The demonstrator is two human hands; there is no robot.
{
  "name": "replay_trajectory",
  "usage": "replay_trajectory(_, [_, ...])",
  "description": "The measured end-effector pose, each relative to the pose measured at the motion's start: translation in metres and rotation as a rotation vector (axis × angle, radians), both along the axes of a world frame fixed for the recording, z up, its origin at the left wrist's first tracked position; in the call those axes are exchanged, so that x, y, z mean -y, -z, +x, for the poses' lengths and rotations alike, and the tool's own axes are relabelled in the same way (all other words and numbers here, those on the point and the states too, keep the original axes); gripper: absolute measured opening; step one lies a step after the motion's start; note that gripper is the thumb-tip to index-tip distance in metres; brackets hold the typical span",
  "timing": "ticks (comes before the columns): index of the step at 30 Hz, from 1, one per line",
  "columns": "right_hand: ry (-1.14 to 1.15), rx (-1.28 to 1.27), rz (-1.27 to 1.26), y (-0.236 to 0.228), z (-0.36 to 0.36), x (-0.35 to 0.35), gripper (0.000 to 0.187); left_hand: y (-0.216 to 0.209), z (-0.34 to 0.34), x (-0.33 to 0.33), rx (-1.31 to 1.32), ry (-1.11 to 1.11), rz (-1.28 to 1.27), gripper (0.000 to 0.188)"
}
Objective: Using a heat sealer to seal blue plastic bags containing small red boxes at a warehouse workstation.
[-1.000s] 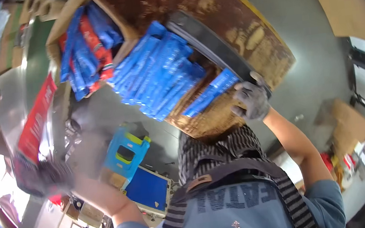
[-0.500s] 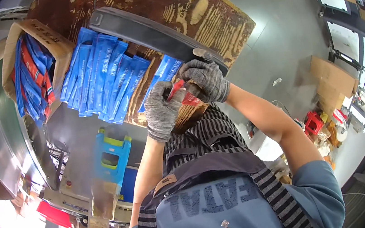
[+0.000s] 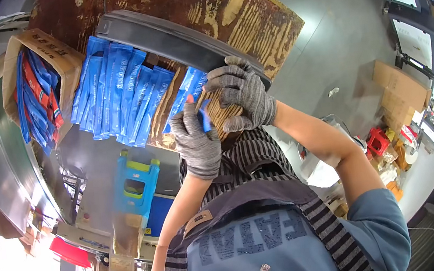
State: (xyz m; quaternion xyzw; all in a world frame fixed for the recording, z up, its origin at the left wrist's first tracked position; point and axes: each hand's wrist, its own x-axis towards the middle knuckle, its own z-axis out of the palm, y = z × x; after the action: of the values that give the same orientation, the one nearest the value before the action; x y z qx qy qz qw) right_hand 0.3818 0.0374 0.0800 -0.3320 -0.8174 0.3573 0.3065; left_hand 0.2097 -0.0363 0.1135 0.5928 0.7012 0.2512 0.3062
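Observation:
My left hand (image 3: 196, 146), in a grey knit glove, is at the bench's near edge, fingers stretched upward and thumb apart. Its longest finger ends in a reddish tip; whether that is bare skin or a red scrap I cannot tell. A small blurred blue piece (image 3: 205, 116) shows beside its thumb. The gloved right hand (image 3: 244, 94) is spread, its fingers reaching over the end of a flat blue packet (image 3: 185, 89) and its thumb held away. That packet slants down toward my left fingers. More blue packets (image 3: 119, 90) lie overlapped in a row to the left.
A long dark-grey case (image 3: 177, 34) lies across the worn wooden bench (image 3: 234, 11) behind the packets. At the left, a cardboard box (image 3: 64, 59) holds blue and red packets. Below it stands a blue-and-green step stool (image 3: 139, 183). Cartons (image 3: 398, 91) and a red stool (image 3: 377, 141) are at right.
The red piece between my hands is out of sight, and a small blue piece shows there now. Both hands have opened and moved apart, fingers stretching out.

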Motion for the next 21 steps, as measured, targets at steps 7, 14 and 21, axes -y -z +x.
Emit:
replay_trajectory(7, [0.098, 0.058, -0.011, -0.017, -0.018, 0.002, 0.028, 0.029, 0.014, 0.012, -0.149, 0.196, 0.232, 0.077])
replay_trajectory(14, [0.104, 0.094, -0.053, -0.034, -0.017, 0.004, 0.021, 0.097, -0.034, -0.014, 0.065, 0.054, 0.085, 0.088])
replay_trajectory(21, [0.078, 0.152, -0.015, -0.042, -0.016, 0.009, 0.019, 0.121, -0.083, 0.009, -0.129, 0.193, -0.207, 0.076])
